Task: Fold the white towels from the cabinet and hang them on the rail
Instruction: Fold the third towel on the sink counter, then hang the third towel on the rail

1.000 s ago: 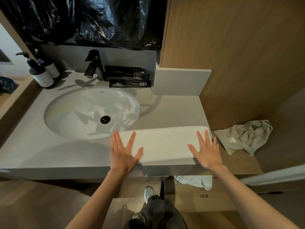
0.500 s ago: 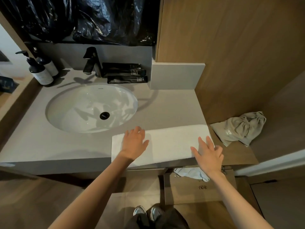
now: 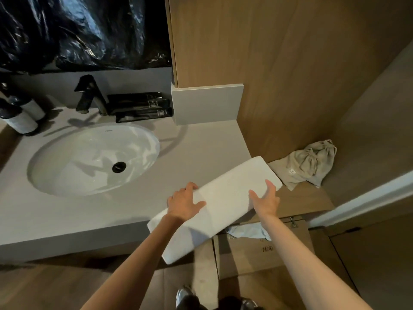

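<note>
1. Stands in pale shoes [image 3: 184,296] on a wooden floor at the bottom edge of the view.
2. Reaches both bare forearms forward above cardboard boxes [image 3: 263,249], one with a crumpled pale cloth [image 3: 248,231] at its top.
3. Grips the folded white towel [image 3: 223,204] with the left hand [image 3: 184,202], fingers curled over the far long edge, thumb flat on top.
4. Grasps the towel's near long edge with the right hand [image 3: 266,199], close to the right end, thumb and one finger spread on top, the other fingers hidden underneath.
5. Holds the towel as a long strip slanted across the front right corner of the grey countertop [image 3: 67,215], near end jutting past the front edge over the floor; cannot tell whether the far end rests on the counter.
6. Looks just past that far end to a beige drawstring bag [image 3: 308,166], slumped on a lower wooden ledge.
7. Looks left to the white oval sink [image 3: 89,157] with its black drain [image 3: 119,167], apart from the towel.
8. Takes in, behind the basin, a black tap [image 3: 89,95], black tubes [image 3: 140,106] lying beside it, and pump bottles [image 3: 20,121] at the left edge.
9. Ends at crinkled black plastic [image 3: 78,30] above the counter and a wooden wall panel [image 3: 279,63] to its right.
</note>
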Motion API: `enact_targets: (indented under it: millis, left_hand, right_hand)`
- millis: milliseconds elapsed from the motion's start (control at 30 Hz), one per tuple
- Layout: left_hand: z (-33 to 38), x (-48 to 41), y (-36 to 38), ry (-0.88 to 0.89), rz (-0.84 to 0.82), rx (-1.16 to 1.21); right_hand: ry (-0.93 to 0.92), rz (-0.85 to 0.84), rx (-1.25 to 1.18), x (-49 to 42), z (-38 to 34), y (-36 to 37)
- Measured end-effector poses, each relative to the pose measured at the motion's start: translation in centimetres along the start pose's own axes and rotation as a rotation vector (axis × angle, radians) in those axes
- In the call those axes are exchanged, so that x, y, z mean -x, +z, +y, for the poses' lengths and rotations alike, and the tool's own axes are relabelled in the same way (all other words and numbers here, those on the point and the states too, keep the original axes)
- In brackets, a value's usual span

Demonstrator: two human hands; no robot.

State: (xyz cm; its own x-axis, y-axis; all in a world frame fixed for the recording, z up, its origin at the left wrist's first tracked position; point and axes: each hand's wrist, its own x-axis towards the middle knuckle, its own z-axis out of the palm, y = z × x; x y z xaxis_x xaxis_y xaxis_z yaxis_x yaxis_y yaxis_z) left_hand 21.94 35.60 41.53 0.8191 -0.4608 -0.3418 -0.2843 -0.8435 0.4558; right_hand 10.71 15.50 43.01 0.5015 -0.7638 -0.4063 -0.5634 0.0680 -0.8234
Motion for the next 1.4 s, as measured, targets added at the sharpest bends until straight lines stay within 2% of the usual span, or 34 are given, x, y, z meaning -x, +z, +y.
enact_targets:
  millis: [133, 300, 500, 700, 900, 1400]
  left_hand:
    - [2.4, 0.6, 1.6, -0.013, -0.029, -0.009]
    - [7.1, 1.7, 3.9, -0.030, -0.094, 0.159]
    - [15.1, 3.3, 4.7, -0.060, -0.135, 0.630]
    - [23.7, 4.5, 0.0, 0.109, -0.165, 0.999]
    - [31.7, 5.6, -8.3, 0.332, -0.096, 1.003]
    - [46.5, 12.3, -31.2, 0.789, 0.277, 0.761]
  right_hand:
    - [-0.059, -0.088, -0.073, -1.3, 0.5, -1.6]
    - [-0.236, -0.206, -0.177, -2.8, -0.7, -6.2]
    - [-0.518, -0.385, -0.250, -4.5, -5.1, -14.8]
    - [-0.733, -0.394, -0.250, -3.9, -11.3, -22.5]
    - [-0.914, -0.338, -0.246, -1.8, -18.2, -28.6]
    - [-1.378, -0.062, -0.400, 6.5, -37.2, -39.8]
